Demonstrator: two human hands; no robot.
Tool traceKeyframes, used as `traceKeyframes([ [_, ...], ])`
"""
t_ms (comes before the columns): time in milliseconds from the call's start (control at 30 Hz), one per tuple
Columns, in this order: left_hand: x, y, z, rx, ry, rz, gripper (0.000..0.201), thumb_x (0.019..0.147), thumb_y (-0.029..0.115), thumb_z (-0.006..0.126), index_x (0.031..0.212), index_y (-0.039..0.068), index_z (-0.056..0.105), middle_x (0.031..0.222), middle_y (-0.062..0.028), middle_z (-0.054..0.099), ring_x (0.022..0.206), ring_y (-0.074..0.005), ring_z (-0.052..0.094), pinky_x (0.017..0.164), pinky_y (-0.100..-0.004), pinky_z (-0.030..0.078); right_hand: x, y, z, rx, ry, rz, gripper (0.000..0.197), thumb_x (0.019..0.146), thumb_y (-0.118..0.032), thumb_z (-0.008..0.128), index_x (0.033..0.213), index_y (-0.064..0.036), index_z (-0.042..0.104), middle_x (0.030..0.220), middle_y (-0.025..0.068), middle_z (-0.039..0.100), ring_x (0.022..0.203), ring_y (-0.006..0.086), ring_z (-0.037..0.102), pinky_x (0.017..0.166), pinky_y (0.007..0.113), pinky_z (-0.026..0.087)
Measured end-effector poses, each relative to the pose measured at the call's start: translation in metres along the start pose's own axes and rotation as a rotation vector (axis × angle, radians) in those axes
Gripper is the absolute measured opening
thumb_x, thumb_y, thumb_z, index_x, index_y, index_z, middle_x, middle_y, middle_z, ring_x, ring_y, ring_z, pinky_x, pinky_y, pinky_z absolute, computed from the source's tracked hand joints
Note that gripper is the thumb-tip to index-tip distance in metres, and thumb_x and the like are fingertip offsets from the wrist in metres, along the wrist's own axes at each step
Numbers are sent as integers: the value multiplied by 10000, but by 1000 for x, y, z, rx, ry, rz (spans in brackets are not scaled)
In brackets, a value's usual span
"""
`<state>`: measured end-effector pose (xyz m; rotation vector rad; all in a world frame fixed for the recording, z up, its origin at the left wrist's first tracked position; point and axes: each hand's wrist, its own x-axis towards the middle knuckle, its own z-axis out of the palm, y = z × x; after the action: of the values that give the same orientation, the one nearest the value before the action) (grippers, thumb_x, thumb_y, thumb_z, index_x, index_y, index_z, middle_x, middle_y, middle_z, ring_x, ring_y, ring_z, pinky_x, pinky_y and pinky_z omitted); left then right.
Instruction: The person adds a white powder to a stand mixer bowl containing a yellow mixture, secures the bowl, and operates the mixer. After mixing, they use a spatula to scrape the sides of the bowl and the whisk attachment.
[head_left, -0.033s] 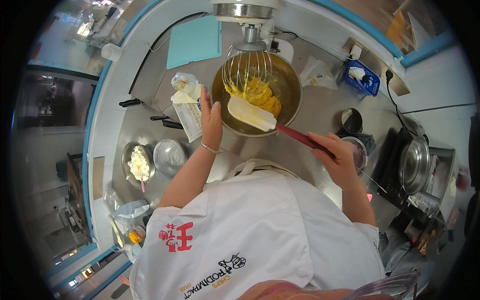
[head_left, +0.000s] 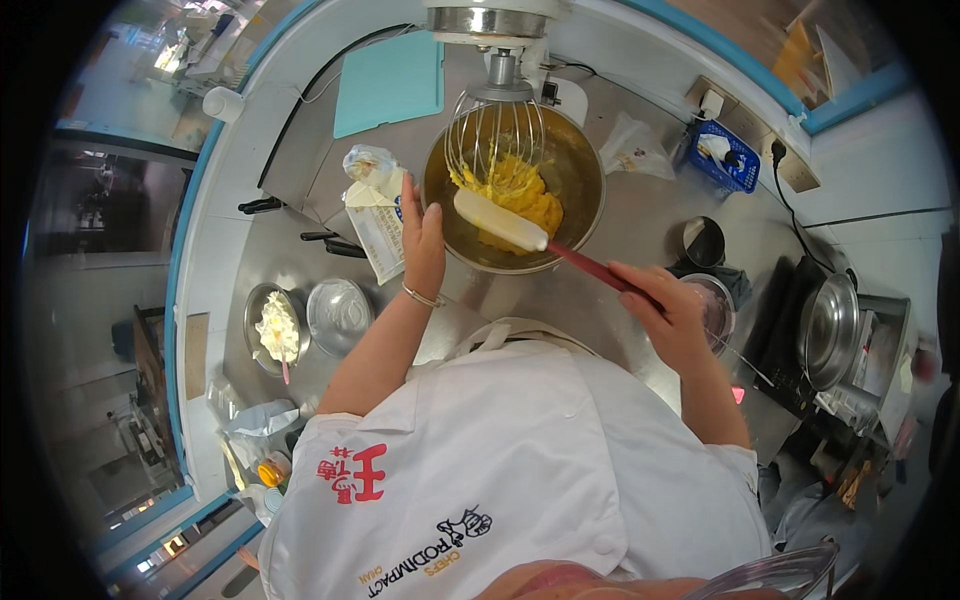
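Observation:
My right hand [head_left: 665, 310] is closed round the red handle of a spatula with a cream-coloured blade [head_left: 500, 220]. The blade is over the near part of a metal mixing bowl [head_left: 590, 215]. Inside the bowl lies a thick yellow mixture [head_left: 535, 205], some of it clinging to the wires of a balloon whisk [head_left: 495, 130]. That whisk hangs from the stand mixer head [head_left: 490, 20] above. My left hand [head_left: 422, 240] stands upright with fingers stretched out along the bowl's left side, seemingly against its wall. A white carton [head_left: 380, 240] is just left of it.
Left on the steel counter sit a bowl of pale creamy stuff [head_left: 277, 325] and another metal bowl [head_left: 340, 315]. A turquoise board [head_left: 390, 85] lies behind. At right are a blue basket [head_left: 722, 155], a dark cup [head_left: 702, 240] and a steel pan [head_left: 830, 330] on a black cooker.
The spatula blade has turned slightly edge-on and shifted a little left in the bowl, and my right hand has moved slightly with it. My left hand stays put.

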<state>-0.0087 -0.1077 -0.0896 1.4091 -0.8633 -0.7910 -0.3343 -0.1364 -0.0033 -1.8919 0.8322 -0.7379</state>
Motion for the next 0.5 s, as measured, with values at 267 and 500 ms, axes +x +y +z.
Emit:
traceKeyframes([
  [267,-1,10,3,-4,7,16,616,940,66,402,1492,25,131,1431,-163,309,1312,-226,330,1075,-313,264,43,6,43,176,-56,306,279,950,-110,523,1193,5,598,723,1,527,644,73,464,571,222,378],
  [500,2,-7,-2,11,-23,94,614,942,78,405,1491,25,137,1435,-164,305,1319,-232,324,1076,-316,262,27,9,23,378,17,489,265,954,-147,523,1153,0,620,674,-27,502,590,52,423,522,201,323],
])
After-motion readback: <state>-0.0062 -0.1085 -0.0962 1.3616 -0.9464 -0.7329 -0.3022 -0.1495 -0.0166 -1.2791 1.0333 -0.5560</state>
